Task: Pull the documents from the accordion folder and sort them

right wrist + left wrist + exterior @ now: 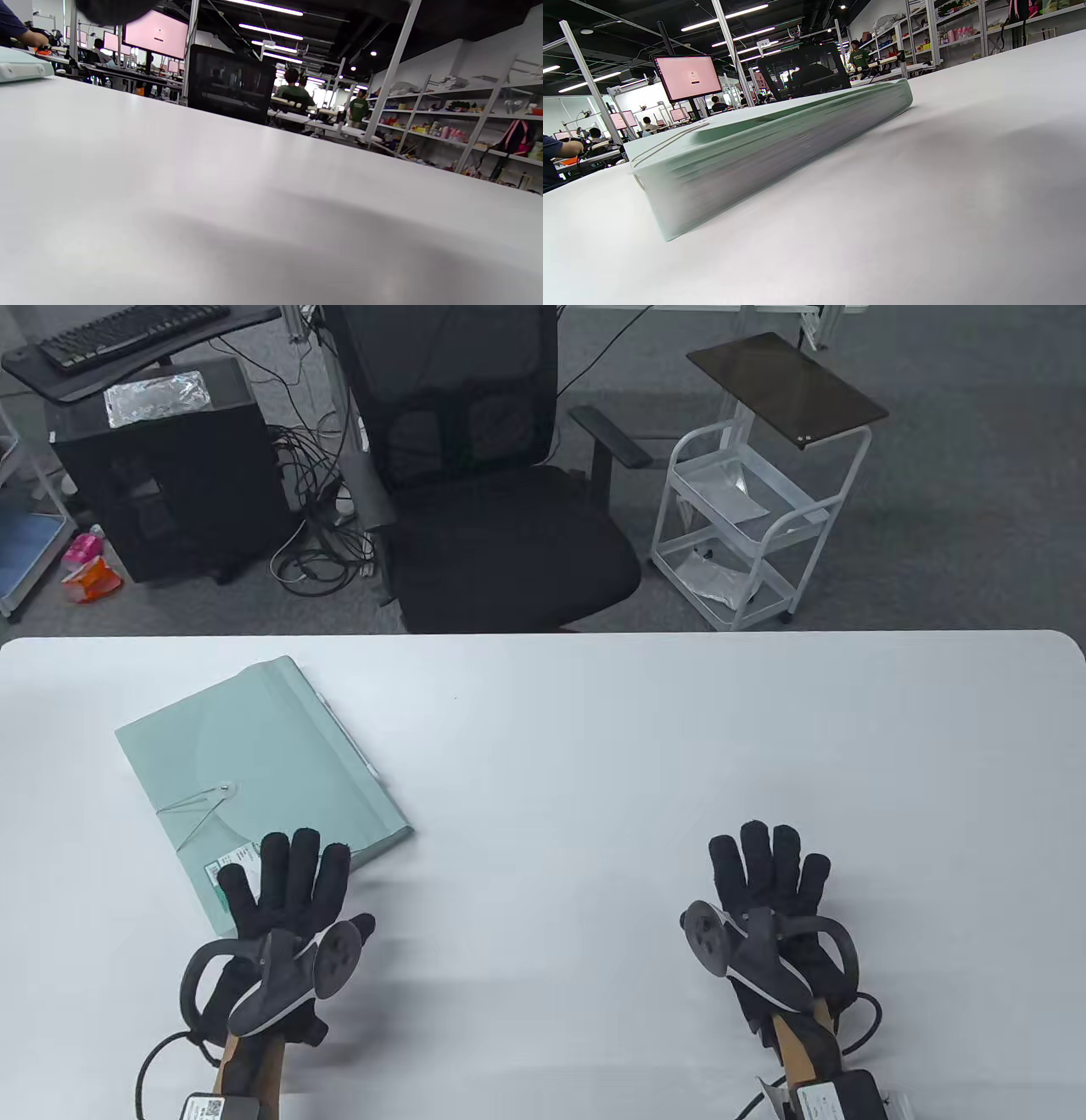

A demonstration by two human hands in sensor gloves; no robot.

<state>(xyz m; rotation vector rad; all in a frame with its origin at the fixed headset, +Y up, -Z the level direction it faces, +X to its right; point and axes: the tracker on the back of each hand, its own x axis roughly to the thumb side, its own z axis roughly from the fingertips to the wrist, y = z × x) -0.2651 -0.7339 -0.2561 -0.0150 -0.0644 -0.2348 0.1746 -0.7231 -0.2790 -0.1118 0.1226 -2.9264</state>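
- While both hands lie flat near the bottom edge of the table view, the accordion folder (263, 763) sits closed on the left half of the white table (645, 746), turned at an angle, its near corner toward the left hand.
- Left hand (284, 916): palm down, fingers spread and straight, holding nothing. Fingertips (276, 848) overlap the folder's near edge, beside a small white label (231, 865); can't tell if they press on it or hover just above.
- Right hand (768, 899): palm down, fingers extended and slightly spread, gripping nothing, on bare table well apart from the folder.
- Trackers strapped on the backs of both hands; cables run off the bottom edge.
- Folder: pale green, elastic string (199, 806) looped to a small button (224, 790) on the flap, so still fastened. No documents visible outside it.
- Left wrist view: folder's side (763, 148) close up, blurred, layered pocket edges show; lies flat on the table. No fingers in this view.
- Right wrist view: mostly bare table; a corner of the folder (21, 65) at far left. A dark blurred shape at the top edge, can't tell what it is.
- Beyond the table: black office chair (484, 475), white rolling cart (755, 517), black PC tower (170, 466), keyboard (127, 335) on a shelf, tangled cables on the floor.
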